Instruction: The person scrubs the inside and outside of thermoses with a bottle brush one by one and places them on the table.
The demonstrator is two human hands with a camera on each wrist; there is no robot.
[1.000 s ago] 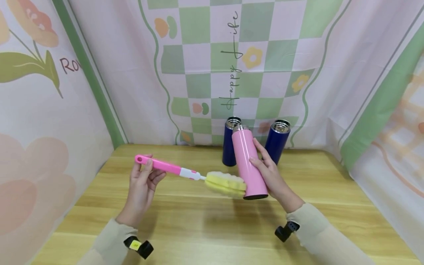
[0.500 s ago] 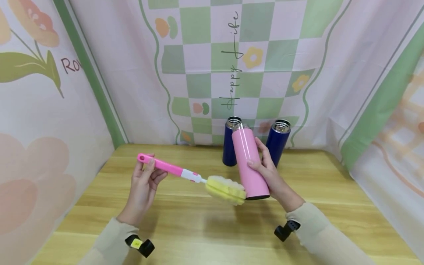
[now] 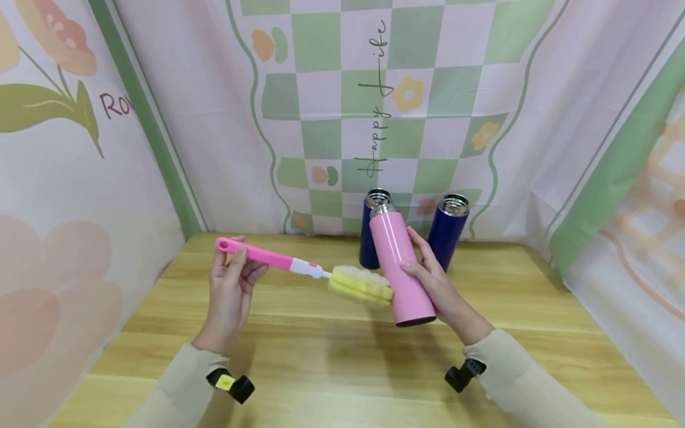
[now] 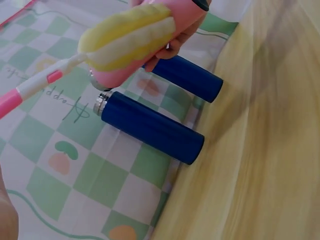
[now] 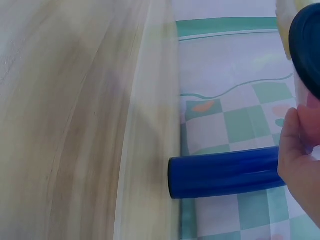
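My left hand (image 3: 231, 291) pinches the pink handle of a bottle brush (image 3: 267, 257) between thumb and fingers. The brush's yellow and white sponge head (image 4: 127, 37) points right, its tip against or just in front of the side of a pink bottle (image 3: 401, 267). My right hand (image 3: 436, 279) grips that bottle around its lower half and holds it above the table, tilted, its open steel mouth up and away from me. In the right wrist view the bottle's dark base (image 5: 307, 50) shows, with the right thumb and fingers beside it.
Two dark blue bottles without lids stand upright at the back of the wooden table (image 3: 299, 368). The left one (image 3: 368, 238) is partly behind the pink bottle; the right one (image 3: 448, 229) is behind my right hand. A patterned curtain (image 3: 316, 137) hangs behind them.
The brush dipped slightly, then rose with my left hand; its sponge head swung down and back up along the pink bottle's side. The pink bottle shifted slightly left and down.
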